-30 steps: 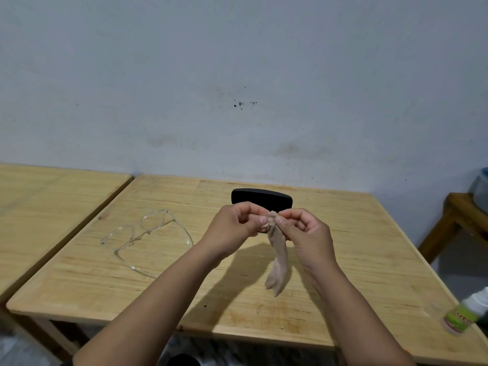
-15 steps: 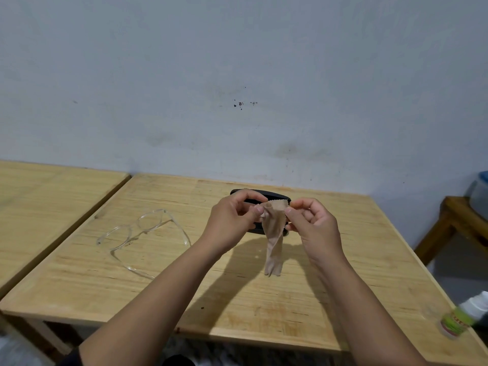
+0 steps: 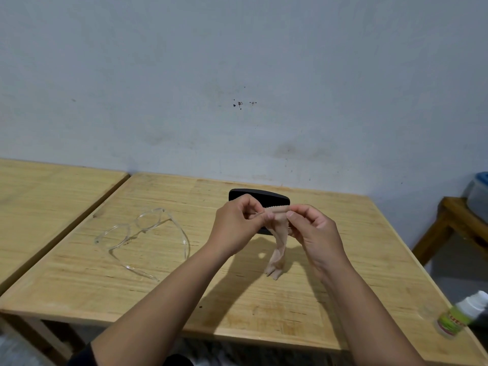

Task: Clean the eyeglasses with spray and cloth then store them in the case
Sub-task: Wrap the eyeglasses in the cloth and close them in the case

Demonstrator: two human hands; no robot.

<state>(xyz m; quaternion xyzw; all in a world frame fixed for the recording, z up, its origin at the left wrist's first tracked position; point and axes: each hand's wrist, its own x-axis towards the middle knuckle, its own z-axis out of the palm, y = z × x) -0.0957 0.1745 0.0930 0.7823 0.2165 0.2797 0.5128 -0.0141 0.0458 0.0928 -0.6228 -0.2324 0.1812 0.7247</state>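
A beige cleaning cloth [image 3: 278, 247] hangs above the wooden table [image 3: 184, 299], pinched at its top edge by my left hand [image 3: 237, 223] and my right hand [image 3: 314, 228]. Its top edge is stretched between the two hands and its lower end dangles just over the tabletop. Clear-framed eyeglasses [image 3: 142, 233] lie unfolded on the table to the left of my hands. A black glasses case [image 3: 260, 198] lies closed behind my hands, partly hidden by them. A small white spray bottle [image 3: 459, 315] with a green label lies on its side at the table's front right corner.
A second wooden table [image 3: 39, 207] stands close to the left. A low wooden stool [image 3: 459, 223] with a grey lidded container [image 3: 478, 191] stands to the right. A plain grey wall runs behind the table.
My hands have drawn slightly apart, spreading the cloth's top edge between them where it was bunched before. The glasses, case and bottle have not moved.
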